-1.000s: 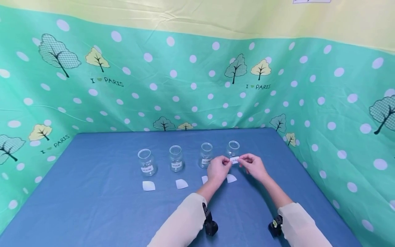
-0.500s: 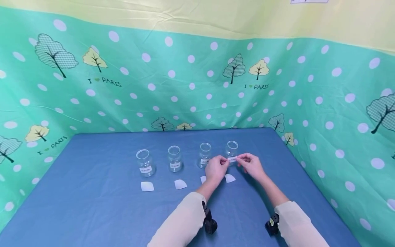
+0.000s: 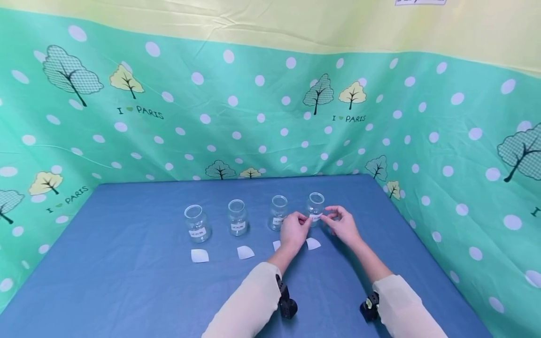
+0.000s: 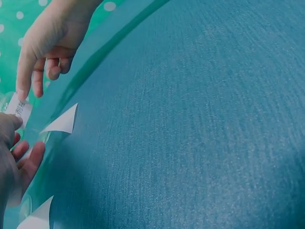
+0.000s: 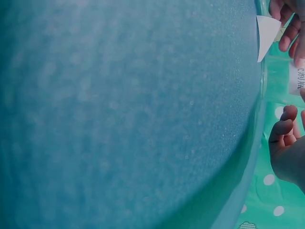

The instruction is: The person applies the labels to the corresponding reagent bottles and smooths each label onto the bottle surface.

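Observation:
A small white label (image 3: 315, 218) with dark print lies against the front of the rightmost glass jar (image 3: 315, 199). At the label's left end is the thumb of my left hand (image 3: 293, 232). My right hand (image 3: 344, 227) touches its right end with the thumb, its index finger lifted apart beside the jar. In the left wrist view, a thumb of each hand presses an end of the label (image 4: 20, 109), and the other fingers hang loosely curved. The right wrist view shows the label (image 5: 298, 78) between both hands, cut by the frame edge.
Three more open glass jars stand in a row to the left, each labelled: far left jar (image 3: 197, 223), second jar (image 3: 237, 217), third jar (image 3: 279, 206). Before them lie several white paper pieces, such as the leftmost paper (image 3: 200, 256). A blue cloth (image 3: 148, 281) covers the table.
The label, pinched in both hands a second ago, has moved back onto the jar's front. My right index finger has come away from it. The head view has shifted slightly.

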A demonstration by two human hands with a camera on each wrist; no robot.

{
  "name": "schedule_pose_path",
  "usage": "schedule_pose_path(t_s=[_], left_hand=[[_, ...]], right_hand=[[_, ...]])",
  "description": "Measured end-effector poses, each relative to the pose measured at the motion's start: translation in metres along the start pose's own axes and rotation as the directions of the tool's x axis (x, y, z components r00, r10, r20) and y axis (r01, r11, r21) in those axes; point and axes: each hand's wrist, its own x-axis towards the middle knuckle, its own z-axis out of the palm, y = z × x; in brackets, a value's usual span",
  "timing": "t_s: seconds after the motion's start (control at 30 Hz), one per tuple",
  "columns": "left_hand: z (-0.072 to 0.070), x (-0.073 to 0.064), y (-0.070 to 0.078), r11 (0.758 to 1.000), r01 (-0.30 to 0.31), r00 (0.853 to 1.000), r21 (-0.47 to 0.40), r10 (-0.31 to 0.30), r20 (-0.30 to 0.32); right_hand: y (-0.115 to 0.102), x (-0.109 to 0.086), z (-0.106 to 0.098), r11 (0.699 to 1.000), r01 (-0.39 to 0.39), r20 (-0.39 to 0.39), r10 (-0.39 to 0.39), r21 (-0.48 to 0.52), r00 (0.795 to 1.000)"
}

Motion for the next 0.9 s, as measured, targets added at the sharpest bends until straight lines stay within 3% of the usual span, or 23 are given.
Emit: schedule_pose_path(t_s=[0.33, 0.63, 0.9], left_hand=[[0.0024, -0.0031, 0.0072, 0.999, 0.033, 0.999, -0.014, -0.032, 0.040], [0.0012, -0.0011, 0.0099, 0.998, -0.058, 0.998, 0.001, 0.058, 0.022], [0.0022, 0.0003, 0.0050, 0.998, -0.062, 0.998, -0.014, 0.062, 0.013]], right_hand=[[-0.0022, 0.0008, -0.0012, 1.000, -0.007, 0.059, 0.008, -0.015, 0.998], [-0.0034, 0.0032, 0.0031, 1.000, 0.006, 0.098, -0.006, 0.003, 0.995], [0.0010, 0.0067, -0.0010, 1.000, 0.024, 0.123, -0.025, 0.011, 0.992]])
